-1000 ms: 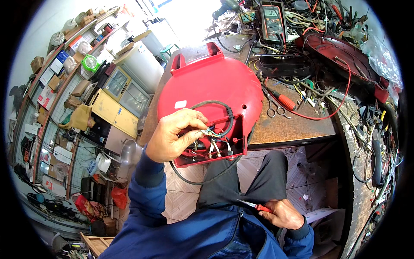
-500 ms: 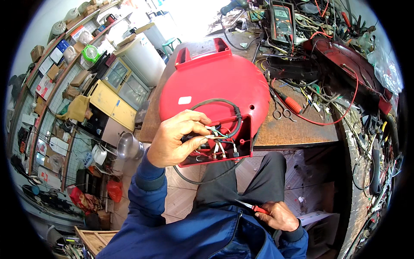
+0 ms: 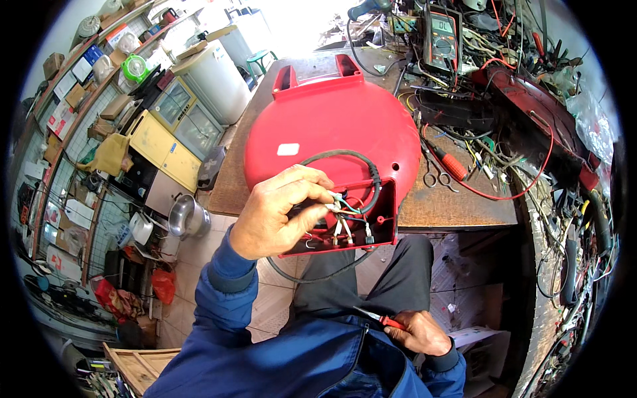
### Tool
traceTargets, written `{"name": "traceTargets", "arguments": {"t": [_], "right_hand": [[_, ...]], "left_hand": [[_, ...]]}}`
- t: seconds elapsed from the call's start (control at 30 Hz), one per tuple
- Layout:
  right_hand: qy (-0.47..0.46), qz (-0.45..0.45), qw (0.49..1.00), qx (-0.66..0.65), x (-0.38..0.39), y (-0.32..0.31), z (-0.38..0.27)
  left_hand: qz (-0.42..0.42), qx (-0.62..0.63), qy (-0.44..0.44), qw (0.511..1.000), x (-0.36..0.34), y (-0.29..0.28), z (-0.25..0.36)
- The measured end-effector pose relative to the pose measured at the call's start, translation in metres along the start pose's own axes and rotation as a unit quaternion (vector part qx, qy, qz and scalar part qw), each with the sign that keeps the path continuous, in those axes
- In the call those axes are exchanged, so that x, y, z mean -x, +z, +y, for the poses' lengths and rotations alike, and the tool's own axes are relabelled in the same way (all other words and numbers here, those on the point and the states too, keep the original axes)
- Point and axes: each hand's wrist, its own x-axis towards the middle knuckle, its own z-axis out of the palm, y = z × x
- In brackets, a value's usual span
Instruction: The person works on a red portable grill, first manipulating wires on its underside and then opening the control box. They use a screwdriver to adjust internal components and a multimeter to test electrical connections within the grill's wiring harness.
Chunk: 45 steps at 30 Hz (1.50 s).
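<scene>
A round red plastic appliance housing (image 3: 332, 129) lies on the wooden bench, its open wiring compartment (image 3: 385, 229) at the near edge. Over that compartment my left hand (image 3: 275, 212) pinches a bundle of thin wires (image 3: 342, 207) between thumb and fingers. Pale-sleeved terminals hang below the pinch, and a thick black cable (image 3: 371, 176) loops above it. The fingers partly hide where the wires end. Low in front of my jacket, my right hand (image 3: 421, 333) is closed round a red-handled tool (image 3: 390, 322) with a slim, pointed metal tip.
Right of the housing lie scissors (image 3: 439, 178) and a red test probe (image 3: 453, 166) with its lead. A multimeter (image 3: 442, 40) stands among tangled wires at the back right. A metal pot (image 3: 188, 215) is on the floor at left, near crowded shelves (image 3: 66, 152).
The view has shifted slightly. My left hand has moved a little right at the compartment, still pinching the wires. My right hand keeps its hold on the red-handled tool.
</scene>
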Motion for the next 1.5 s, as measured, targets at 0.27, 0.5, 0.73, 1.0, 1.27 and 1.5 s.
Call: {"name": "traceTargets", "arguments": {"t": [0.27,0.5,0.73,1.0,1.27,1.5], "right_hand": [[0.0,-0.014,1.0,0.004,-0.004,0.0,0.001],[0.003,-0.013,1.0,-0.009,-0.007,0.005,0.004],[0.001,-0.015,1.0,-0.016,-0.008,0.005,0.008],[0.009,-0.022,0.999,-0.021,-0.009,0.005,0.009],[0.004,-0.016,1.0,-0.021,-0.008,0.009,0.011],[0.004,-0.017,1.0,-0.023,-0.008,0.009,0.01]], "left_hand": [[-0.054,-0.055,-0.019,0.997,-0.011,0.006,0.017],[-0.023,-0.134,-0.007,0.991,-0.016,0.014,0.012],[0.017,-0.063,0.022,0.998,-0.015,0.011,0.012],[0.013,-0.01,-0.041,0.999,-0.01,0.014,0.011],[0.016,-0.022,-0.057,0.998,-0.01,0.017,0.009],[0.007,-0.003,-0.087,0.996,-0.012,0.014,0.012]]}}
